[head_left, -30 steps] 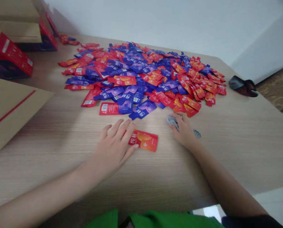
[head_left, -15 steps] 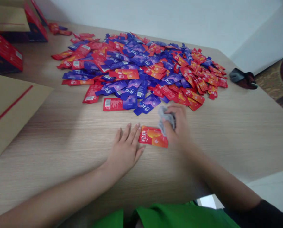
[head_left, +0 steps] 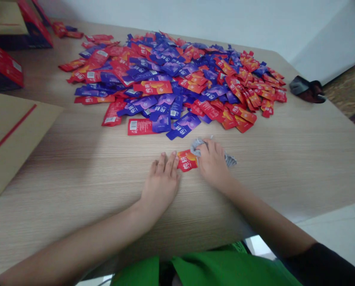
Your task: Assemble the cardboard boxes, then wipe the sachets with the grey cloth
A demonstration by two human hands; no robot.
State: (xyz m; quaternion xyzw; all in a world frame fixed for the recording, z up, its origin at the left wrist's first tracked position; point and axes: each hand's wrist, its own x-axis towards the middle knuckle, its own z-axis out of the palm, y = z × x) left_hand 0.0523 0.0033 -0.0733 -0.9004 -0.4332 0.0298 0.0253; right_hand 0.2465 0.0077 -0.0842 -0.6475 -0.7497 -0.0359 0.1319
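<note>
A red and orange packet (head_left: 187, 161) lies flat on the wooden table. The fingertips of my left hand (head_left: 162, 178) rest on its left end, with that hand laid flat on the tabletop. My right hand (head_left: 211, 161) is closed on a grey cloth (head_left: 197, 146) and presses it on the packet's right part, which is hidden beneath. A loose end of the cloth sticks out to the right of that hand. Beyond both hands spreads a large pile of red and purple packets (head_left: 171, 67).
Red and dark blue boxes (head_left: 4, 67) stand at the back left. An open cardboard flap (head_left: 13, 135) reaches over the table's left side. Dark glasses (head_left: 307, 89) lie near the right edge, with a wall (head_left: 225, 20) behind the table.
My right hand has come down onto the packet with the cloth, covering its right part. My left hand stays at the packet's left end. The view has shifted slightly.
</note>
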